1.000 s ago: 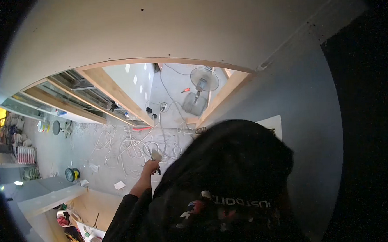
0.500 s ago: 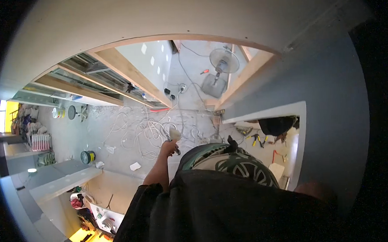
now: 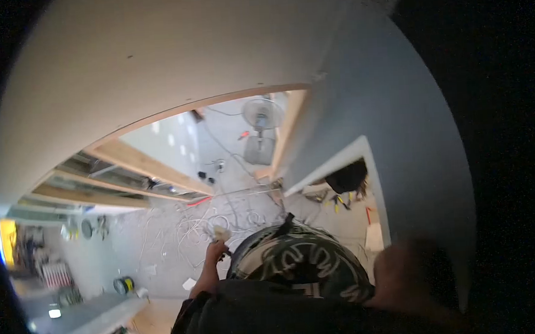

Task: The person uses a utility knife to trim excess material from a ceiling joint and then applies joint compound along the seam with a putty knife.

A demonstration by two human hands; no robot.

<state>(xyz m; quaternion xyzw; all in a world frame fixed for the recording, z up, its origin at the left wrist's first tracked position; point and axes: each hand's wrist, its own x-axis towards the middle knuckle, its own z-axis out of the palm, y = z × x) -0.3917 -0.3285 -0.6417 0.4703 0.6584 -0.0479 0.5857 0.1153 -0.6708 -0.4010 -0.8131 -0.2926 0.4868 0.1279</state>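
My left hand (image 3: pixel 215 251) is closed around the handle of a hand tool (image 3: pixel 221 233) with a broad pale head and a dark handle. Blur keeps me from telling its exact kind. The tool is held low in front of my body, seen against the floor with its loose white cables (image 3: pixel 192 228). On my right, a smeared, shaded stretch of bare arm (image 3: pixel 397 275) shows beside the grey wall (image 3: pixel 400 160). The fingers of my right hand cannot be made out.
A pale panel (image 3: pixel 171 69) curves overhead above timber framing (image 3: pixel 140 163). Beyond the framing stands a pedestal fan (image 3: pixel 262 116). Tools with yellow handles (image 3: pixel 340 203) lie past a white-edged opening on the right. A dark bucket (image 3: pixel 124 286) stands on the floor at left.
My view has swung, so the fan, framing and doorway appear lower and further left. My left hand still grips the tool. More of my right arm shows.
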